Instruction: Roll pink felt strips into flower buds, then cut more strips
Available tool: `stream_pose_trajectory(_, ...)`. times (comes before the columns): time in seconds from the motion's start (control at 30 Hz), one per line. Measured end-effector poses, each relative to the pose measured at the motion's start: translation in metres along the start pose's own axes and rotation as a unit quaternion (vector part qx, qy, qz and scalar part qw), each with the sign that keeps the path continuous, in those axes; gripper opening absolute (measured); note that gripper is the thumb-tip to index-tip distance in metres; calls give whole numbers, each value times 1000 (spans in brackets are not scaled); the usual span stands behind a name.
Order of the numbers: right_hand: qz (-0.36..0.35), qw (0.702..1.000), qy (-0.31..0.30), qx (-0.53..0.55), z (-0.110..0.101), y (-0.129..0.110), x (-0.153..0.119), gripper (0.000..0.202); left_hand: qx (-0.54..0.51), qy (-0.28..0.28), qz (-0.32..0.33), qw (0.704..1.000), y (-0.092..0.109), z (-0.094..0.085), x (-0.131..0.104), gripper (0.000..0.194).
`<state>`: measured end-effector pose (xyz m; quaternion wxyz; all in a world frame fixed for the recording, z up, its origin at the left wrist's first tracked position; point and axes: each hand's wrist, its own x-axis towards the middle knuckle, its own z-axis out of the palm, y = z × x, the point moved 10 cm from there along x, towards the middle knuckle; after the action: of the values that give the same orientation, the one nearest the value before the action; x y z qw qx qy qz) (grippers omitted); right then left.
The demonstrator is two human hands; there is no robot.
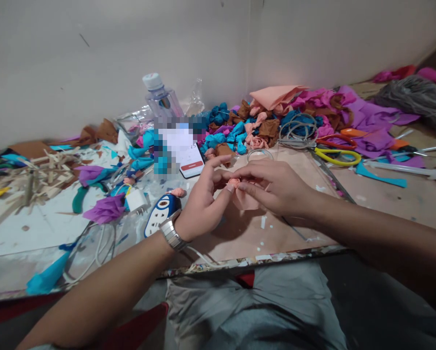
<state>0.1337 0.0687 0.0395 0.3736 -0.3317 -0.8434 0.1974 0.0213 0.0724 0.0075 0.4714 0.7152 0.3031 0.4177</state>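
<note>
Between my two hands is a small peach crepe paper flower [234, 182], its petals rolled in a tight curl, with a loose flap of the same paper hanging below. My left hand [212, 199] pinches it from the left, thumb in front and fingers behind, a metal watch on the wrist. From the right, my right hand [272, 187] closes thumb and fingers on the peach paper. A wire ring [260, 154] lies just behind the hands. Left of them sit a phone [190, 158] and a blue and white power strip [162, 214].
Crumpled paper flowers [239, 129] in several colours heap along the wall. Yellow-handled scissors [338, 157] and a wire coil [298, 131] lie right. A bottle [163, 99] stands at the back. Wood sticks [31, 182], a white charger [136, 199] and cables are left.
</note>
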Motion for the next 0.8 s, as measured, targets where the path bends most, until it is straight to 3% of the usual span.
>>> stream_pose_trajectory(0.27,-20,999,27,-7,-11,-9,2,21,-19,42,-2,999,2,-8,2,31)
stream_pose_trajectory(0.43,18,998,59,14,-19,0,1,15,-4,59,7,998,10,-13,5,22)
stream_pose_trajectory(0.8,13,999,49,20,-18,-5,2,14,43,70,43,996,16,-16,3,21)
